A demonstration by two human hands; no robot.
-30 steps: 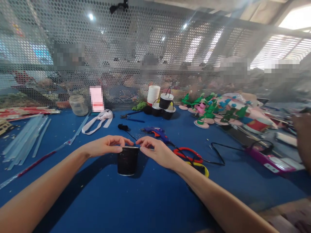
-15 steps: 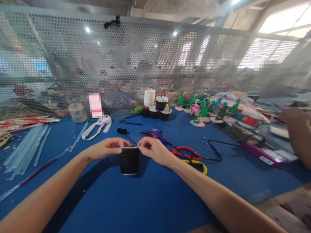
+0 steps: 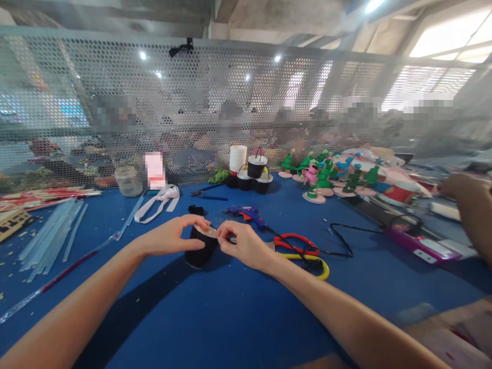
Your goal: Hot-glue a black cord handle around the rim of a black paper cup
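A small cup wrapped in black (image 3: 200, 251), with a pale inside, leans tilted on the blue table in front of me. My left hand (image 3: 175, 237) grips it, the fingers over the rim and the thumb against its near side. At the right of the rim, my right hand (image 3: 240, 243) is closed in a pinch. A bit of dark strand, apparently black yarn, shows by its fingers, though most of it is hidden. Just behind the cup lies a little bundle of black yarn (image 3: 197, 210).
Behind are a glue gun (image 3: 248, 214), pliers (image 3: 209, 195), black pails (image 3: 257, 166) and stacked white cups (image 3: 238, 159). Scissors (image 3: 321, 266) lie right, near a purple power strip (image 3: 421, 246). Glue sticks (image 3: 49, 233) are left. Another person's arm (image 3: 471, 205) reaches in from the right.
The cup has gone from upright to tilted, showing more of its inside. My left hand has shifted over it, its thumb now lower on the side. My right hand stays pinched beside the rim.
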